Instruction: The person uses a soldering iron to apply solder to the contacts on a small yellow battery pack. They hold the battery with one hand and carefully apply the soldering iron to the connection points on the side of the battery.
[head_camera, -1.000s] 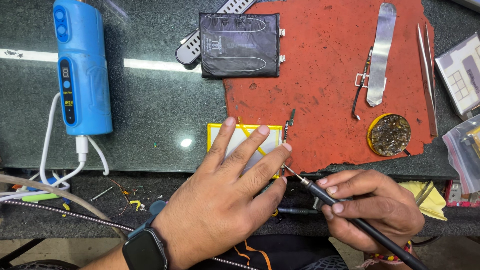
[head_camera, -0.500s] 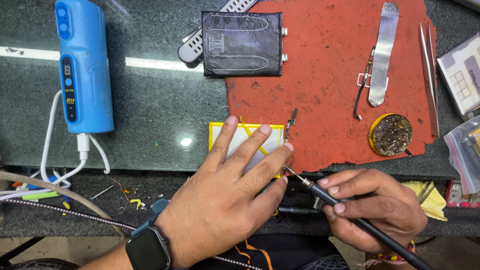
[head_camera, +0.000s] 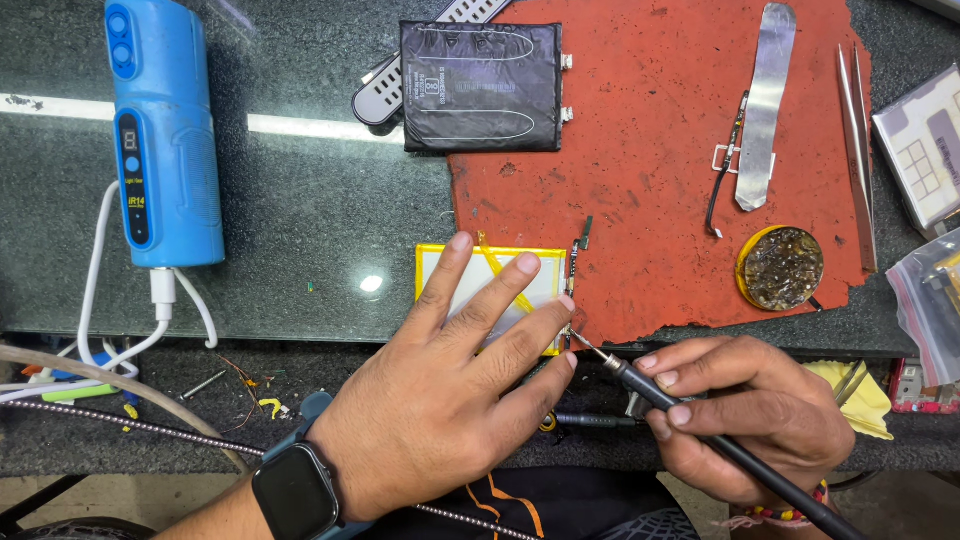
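My left hand (head_camera: 440, 400) lay flat, fingers spread, pinning the yellow-edged battery (head_camera: 490, 290) beside the red mat (head_camera: 650, 180); my right hand (head_camera: 745, 420) clenched the soldering iron (head_camera: 690, 420), tip touching the battery's corner.

A flat silver, yellow-edged battery (head_camera: 478, 290) lies on the bench edge, soldering iron (head_camera: 700, 430) tip at its corner.

**Clearances and Obstructions at the Bench**

The left hand (head_camera: 450, 400) lies flat over the yellow-edged cell (head_camera: 480, 290), blocking access from the near edge. The right hand (head_camera: 750, 420) and soldering iron (head_camera: 640, 385) close off the cell's right corner. Open dark countertop (head_camera: 310, 220) lies between the blue device (head_camera: 165, 130) and the black battery (head_camera: 482, 85). On the red mat (head_camera: 650, 180), bare room lies between that battery and the metal strip (head_camera: 765, 105).
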